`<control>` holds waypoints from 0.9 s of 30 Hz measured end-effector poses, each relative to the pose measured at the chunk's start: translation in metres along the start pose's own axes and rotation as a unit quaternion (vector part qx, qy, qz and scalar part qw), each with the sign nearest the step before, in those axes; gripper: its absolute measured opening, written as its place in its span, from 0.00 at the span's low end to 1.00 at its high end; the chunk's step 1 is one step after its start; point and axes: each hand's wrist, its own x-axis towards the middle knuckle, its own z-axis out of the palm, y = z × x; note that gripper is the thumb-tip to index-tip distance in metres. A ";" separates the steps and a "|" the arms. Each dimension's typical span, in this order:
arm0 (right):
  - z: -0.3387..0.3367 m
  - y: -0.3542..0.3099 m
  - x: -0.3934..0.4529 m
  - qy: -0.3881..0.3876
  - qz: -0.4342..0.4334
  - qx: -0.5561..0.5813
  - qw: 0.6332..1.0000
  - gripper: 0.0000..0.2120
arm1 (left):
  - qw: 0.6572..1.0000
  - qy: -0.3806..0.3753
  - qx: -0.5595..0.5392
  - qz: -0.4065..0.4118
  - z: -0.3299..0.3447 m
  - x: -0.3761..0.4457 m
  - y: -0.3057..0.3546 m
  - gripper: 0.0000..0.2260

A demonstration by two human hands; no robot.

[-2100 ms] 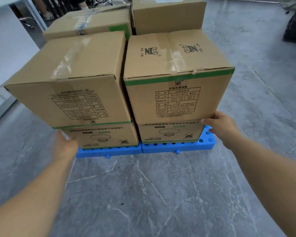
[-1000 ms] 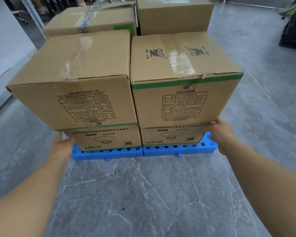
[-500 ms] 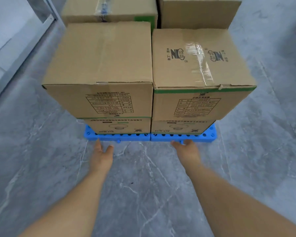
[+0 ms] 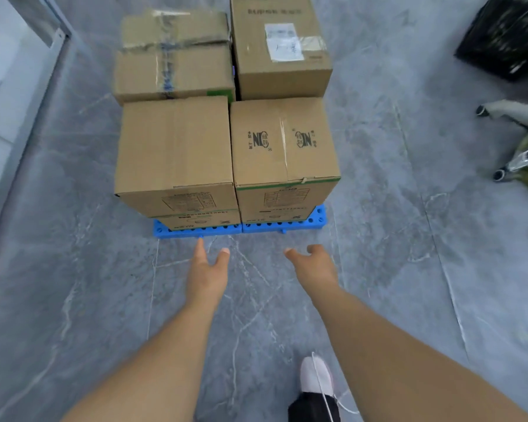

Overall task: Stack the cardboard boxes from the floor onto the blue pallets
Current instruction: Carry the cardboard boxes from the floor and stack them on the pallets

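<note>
Both of my hands are off the cardboard now. A moment ago they were pressed against the outer sides of the front stack, squaring it up; now my left hand point(image 4: 207, 271) and right hand point(image 4: 313, 263) hang free over the grey floor point(image 4: 73, 284), fingers loose and spread, holding nothing. Just beyond my fingertips sit the blue pallets point(image 4: 241, 227), two joined side by side. Straight ahead of my left fingers is the plain top box point(image 4: 174, 147); ahead of my right is the logo-printed top box point(image 4: 282, 141), each resting on a lower box. Further out stand the taped box point(image 4: 174, 56) and the labelled box point(image 4: 281, 47). Down by my right forearm is my white shoe point(image 4: 316, 376). I judge this placement finished: the front boxes sit flush, and I am stepping back, free to fetch another, though no loose box shows on the floor here.
</note>
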 end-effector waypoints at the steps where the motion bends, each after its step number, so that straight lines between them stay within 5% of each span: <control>1: -0.013 -0.006 -0.009 0.000 -0.004 -0.006 1.000 0.32 | 1.000 -0.003 0.003 0.005 0.000 -0.014 0.014 0.30; 14: -0.206 -0.071 -0.080 -0.016 -0.058 -0.035 0.998 0.25 | 1.000 0.000 -0.015 0.011 0.057 -0.171 0.171 0.29; 27: -0.300 -0.153 -0.070 -0.024 -0.096 -0.034 0.995 0.29 | 0.998 0.014 0.000 0.061 0.092 -0.200 0.299 0.29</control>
